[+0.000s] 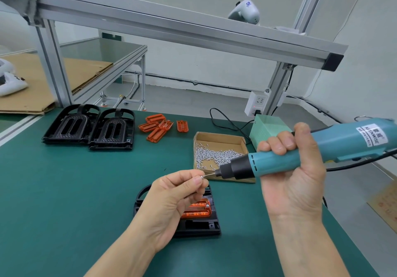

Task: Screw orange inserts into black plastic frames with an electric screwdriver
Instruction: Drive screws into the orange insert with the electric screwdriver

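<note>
Head view: left hand point(171, 197) pinching a screw point(202, 177) against the bit of the electric screwdriver point(300, 156), gripped by right hand point(294, 175), axis running 3 to 9 o'clock. Black frame point(193, 227) with orange insert point(197, 211) at 6 o'clock below, nearer left.

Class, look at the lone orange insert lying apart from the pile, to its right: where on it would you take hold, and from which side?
Pinch the lone orange insert across its two long edges, coming straight down from above. It lies flat on the green mat, narrow and elongated, with bare mat either side, so fingers probably fit there. The orange pile to its left overlaps and seems harder to pick from.
</note>
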Demonstrator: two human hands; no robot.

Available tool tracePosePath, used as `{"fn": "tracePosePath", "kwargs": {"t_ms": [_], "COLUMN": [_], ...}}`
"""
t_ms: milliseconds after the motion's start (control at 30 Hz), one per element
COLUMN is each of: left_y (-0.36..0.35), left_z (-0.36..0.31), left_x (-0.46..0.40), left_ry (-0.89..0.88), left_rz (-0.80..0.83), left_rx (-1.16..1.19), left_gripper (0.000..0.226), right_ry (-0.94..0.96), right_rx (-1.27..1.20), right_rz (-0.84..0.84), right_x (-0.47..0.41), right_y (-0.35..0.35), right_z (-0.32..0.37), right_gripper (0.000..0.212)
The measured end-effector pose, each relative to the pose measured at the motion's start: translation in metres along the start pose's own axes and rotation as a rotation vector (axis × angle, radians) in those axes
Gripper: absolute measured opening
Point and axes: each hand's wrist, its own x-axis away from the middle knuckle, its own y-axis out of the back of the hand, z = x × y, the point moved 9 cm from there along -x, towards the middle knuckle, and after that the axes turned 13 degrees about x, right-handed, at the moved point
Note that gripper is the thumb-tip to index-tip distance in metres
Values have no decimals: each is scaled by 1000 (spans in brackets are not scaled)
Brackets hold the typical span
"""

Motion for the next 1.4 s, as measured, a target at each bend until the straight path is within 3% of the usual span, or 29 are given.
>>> {"fn": "tracePosePath", "kwargs": {"t_ms": [1100,1400], "left_y": [5,8], "left_z": [2,-2], "left_x": [3,2], "left_ry": [-4,-84], "left_rz": [0,-28], "left_rx": [31,5], "left_gripper": [10,10], "right_ry": [-17,26], "right_rx": [-12,-12], "right_rz": [21,7], "right_x": [2,3], "right_y": [-4,-1], "right_z": [-4,-7], "right_gripper": [11,13]}}
